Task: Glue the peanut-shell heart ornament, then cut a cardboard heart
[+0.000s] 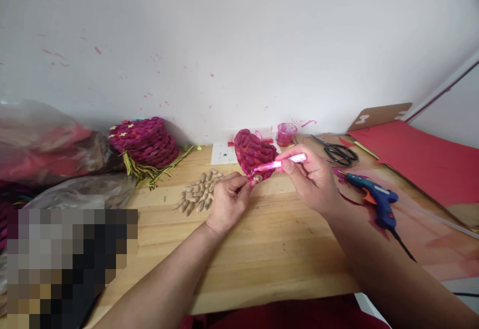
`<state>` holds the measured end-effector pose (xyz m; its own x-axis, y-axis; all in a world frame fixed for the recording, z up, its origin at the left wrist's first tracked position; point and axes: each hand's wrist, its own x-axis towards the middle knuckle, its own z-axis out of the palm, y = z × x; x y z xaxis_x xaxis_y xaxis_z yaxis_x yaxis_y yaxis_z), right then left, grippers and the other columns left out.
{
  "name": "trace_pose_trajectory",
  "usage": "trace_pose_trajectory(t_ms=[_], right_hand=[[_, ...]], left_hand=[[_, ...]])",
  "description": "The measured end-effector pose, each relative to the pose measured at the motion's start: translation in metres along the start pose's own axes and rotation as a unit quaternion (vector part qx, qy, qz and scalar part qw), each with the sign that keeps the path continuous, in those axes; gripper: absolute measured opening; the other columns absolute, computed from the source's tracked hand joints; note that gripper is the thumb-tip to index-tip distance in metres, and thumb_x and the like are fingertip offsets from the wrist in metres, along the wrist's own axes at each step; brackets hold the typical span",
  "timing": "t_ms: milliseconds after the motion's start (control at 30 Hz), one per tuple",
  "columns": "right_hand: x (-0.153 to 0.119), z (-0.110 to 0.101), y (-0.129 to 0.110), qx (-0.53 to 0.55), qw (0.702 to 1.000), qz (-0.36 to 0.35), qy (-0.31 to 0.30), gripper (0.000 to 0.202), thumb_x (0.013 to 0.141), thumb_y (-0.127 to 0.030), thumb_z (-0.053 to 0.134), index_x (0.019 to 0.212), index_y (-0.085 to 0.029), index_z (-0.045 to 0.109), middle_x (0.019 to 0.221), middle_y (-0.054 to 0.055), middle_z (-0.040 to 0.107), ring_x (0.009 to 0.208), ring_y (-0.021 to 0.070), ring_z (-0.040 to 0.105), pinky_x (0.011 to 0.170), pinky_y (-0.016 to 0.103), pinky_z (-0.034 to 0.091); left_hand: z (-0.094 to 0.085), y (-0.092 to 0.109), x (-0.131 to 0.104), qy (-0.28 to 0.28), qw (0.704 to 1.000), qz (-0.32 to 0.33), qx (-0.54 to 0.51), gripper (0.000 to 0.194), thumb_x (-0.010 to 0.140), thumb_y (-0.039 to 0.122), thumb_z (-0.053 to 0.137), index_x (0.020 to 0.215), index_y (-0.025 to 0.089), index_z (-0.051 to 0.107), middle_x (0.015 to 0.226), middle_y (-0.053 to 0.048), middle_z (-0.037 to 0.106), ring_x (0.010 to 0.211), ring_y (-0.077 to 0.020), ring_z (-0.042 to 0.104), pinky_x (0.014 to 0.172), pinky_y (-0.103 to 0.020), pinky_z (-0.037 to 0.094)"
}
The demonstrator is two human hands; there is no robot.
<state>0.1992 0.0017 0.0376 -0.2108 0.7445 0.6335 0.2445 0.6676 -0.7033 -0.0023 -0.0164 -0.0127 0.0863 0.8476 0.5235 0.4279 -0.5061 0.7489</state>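
My left hand (230,196) pinches the lower tip of a magenta, peanut-covered piece (256,152), holding it up above the table. One pale peanut (258,178) shows at that tip beside my fingers. Between the thumb and fingers of my right hand (310,176) is a white-handled paintbrush (294,160), stained pink toward its tip. The brush tip is at the lower part of the piece, close to the pale peanut; whether it touches I cannot tell. Loose unshelled peanuts (200,191) lie to the left of my left hand.
At the back left is a stack of magenta pieces (149,142) with yellowish cords, beside plastic bags (45,144). A pink-stained cup (286,133) stands near the wall. On the right lie black scissors (339,154), a blue glue gun (374,196) and red sheets (419,154).
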Motion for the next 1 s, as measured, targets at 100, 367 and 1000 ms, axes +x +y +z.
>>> trace_pose_trajectory(t_ms=[100, 367, 1000], right_hand=[[0.0004, 0.0004, -0.0011, 0.014, 1.0, -0.002, -0.011, 0.011, 0.098, -0.03, 0.059, 0.101, -0.022, 0.065, 0.088, 0.002, 0.066, 0.078, 0.0153, 0.065, 0.071, 0.03, 0.05], [0.0015, -0.0005, -0.0053, -0.02, 0.999, -0.028, -0.009, 0.008, 0.097, -0.027, 0.06, 0.101, -0.022, 0.065, 0.092, 0.003, 0.068, 0.084, 0.0168, 0.066, 0.075, 0.032, 0.05], [0.0039, -0.0061, 0.001, -0.008, 1.0, -0.003, -0.027, 0.012, 0.098, -0.032, 0.059, 0.103, -0.023, 0.065, 0.091, 0.002, 0.066, 0.079, 0.0152, 0.063, 0.07, 0.03, 0.048]], left_hand=[[-0.0001, -0.0002, -0.0002, -0.001, 1.0, 0.002, 0.0, 0.025, 0.094, 0.028, 0.061, 0.074, 0.018, 0.073, 0.064, -0.002, 0.056, 0.06, -0.0134, 0.051, 0.059, -0.026, 0.037], [-0.0001, 0.0008, 0.0006, -0.003, 1.0, 0.001, -0.005, 0.025, 0.093, 0.026, 0.062, 0.073, 0.017, 0.073, 0.063, -0.001, 0.055, 0.059, -0.0127, 0.049, 0.058, -0.026, 0.037], [-0.0007, -0.0011, 0.0007, -0.005, 1.0, 0.006, -0.011, 0.025, 0.094, 0.028, 0.062, 0.075, 0.018, 0.073, 0.064, -0.001, 0.055, 0.061, -0.013, 0.051, 0.06, -0.026, 0.037]])
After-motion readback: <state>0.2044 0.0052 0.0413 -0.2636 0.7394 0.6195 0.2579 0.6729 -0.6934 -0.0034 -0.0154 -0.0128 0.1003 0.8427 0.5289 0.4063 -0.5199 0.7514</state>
